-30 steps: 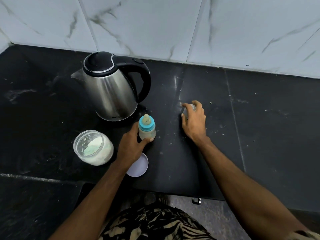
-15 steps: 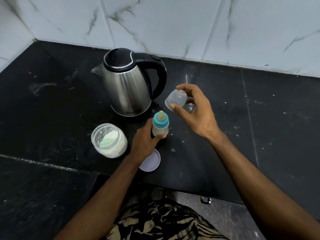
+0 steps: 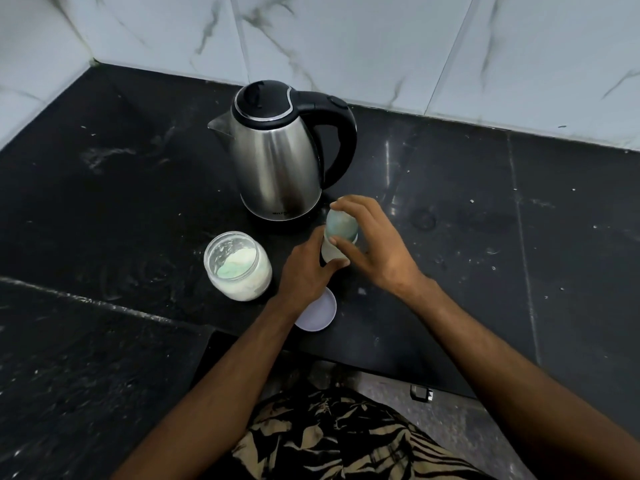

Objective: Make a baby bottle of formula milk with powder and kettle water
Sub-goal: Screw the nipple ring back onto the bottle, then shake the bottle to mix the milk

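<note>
Now lowered onto the bottle [image 3: 330, 252], the clear cap [image 3: 341, 225] sits pinched in the right hand [image 3: 374, 247]; the left hand [image 3: 306, 271] grips the bottle, between the kettle [image 3: 277, 157] behind, powder jar [image 3: 237, 265] left and lid [image 3: 320, 311] near the counter [image 3: 485, 271] edge; open counter right.

Black counter [image 3: 450, 271]: kettle [image 3: 277, 161], powder jar [image 3: 239, 266], white lid [image 3: 320, 313], bottle [image 3: 330, 252].
</note>
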